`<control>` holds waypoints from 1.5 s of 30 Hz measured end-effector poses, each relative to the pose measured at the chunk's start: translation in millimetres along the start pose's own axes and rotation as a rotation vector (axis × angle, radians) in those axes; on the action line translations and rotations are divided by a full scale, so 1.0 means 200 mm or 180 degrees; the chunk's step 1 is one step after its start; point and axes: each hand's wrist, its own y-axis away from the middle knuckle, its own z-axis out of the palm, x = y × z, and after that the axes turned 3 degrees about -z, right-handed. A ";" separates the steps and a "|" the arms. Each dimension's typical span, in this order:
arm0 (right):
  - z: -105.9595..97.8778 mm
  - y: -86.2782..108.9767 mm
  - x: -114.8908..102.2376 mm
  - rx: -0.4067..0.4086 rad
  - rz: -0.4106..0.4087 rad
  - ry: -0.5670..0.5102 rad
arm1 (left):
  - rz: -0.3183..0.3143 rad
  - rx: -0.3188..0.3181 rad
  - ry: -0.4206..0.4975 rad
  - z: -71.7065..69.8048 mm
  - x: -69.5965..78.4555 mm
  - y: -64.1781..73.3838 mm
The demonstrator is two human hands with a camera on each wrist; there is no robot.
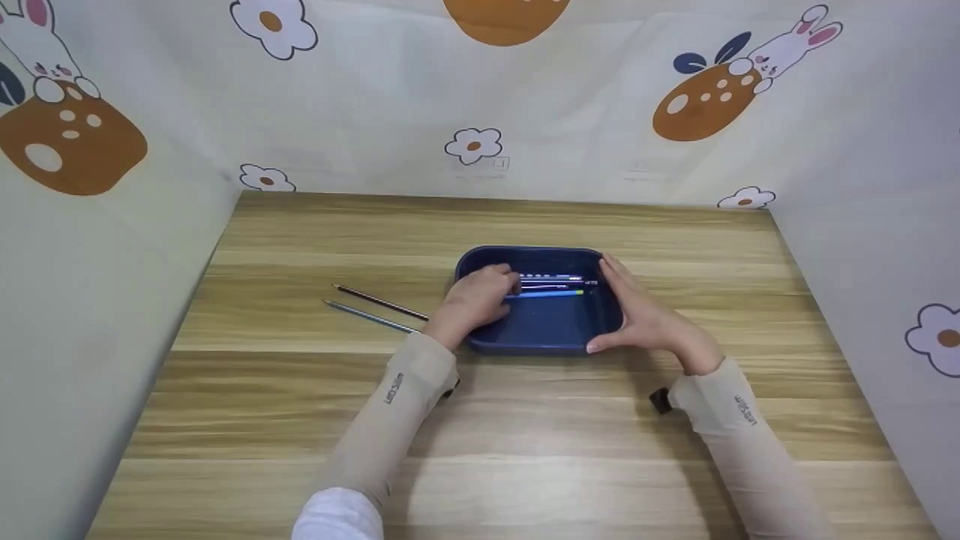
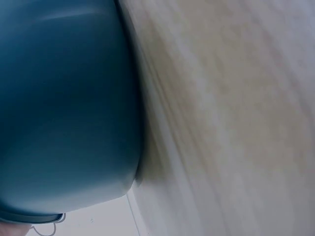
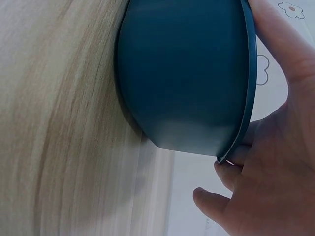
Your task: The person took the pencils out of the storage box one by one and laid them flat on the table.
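Observation:
A dark blue rectangular box (image 1: 536,330) with rounded corners sits on the table, open at the top. Several pencils (image 1: 551,282) lie along its far inner side. My left hand (image 1: 480,296) reaches over the left rim, fingers curled. Between its thumb and fingers it pinches the left end of a light blue pencil (image 1: 547,294) with a yellow tip; that end is hidden. My right hand (image 1: 637,311) grips the box's right end, thumb at the near corner and fingers at the far one. The right wrist view shows its fingers (image 3: 238,155) round the rim.
Left of the box, a dark pencil (image 1: 380,301) and a blue-grey pencil (image 1: 367,315) lie side by side on the wooden table (image 1: 525,450), partly behind the left wrist. Patterned white sheeting (image 1: 375,112) stands along the back and both sides.

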 end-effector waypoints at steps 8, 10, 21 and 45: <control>0.01 -0.01 0.01 -0.0001 0.0026 0.0013 | -0.0016 -0.0045 -0.0003 -0.01 0.00 0.01; 0.01 -0.01 0.01 -0.0003 0.0033 0.0008 | -0.0010 -0.0061 0.0003 -0.01 0.00 0.01; 0.01 0.00 0.01 0.0031 -0.0011 -0.0032 | -0.0050 -0.0081 0.0018 0.00 0.01 0.00; 0.01 0.00 0.01 0.0021 0.0028 -0.0050 | 0.0116 -0.0008 0.0711 -0.03 -0.01 0.01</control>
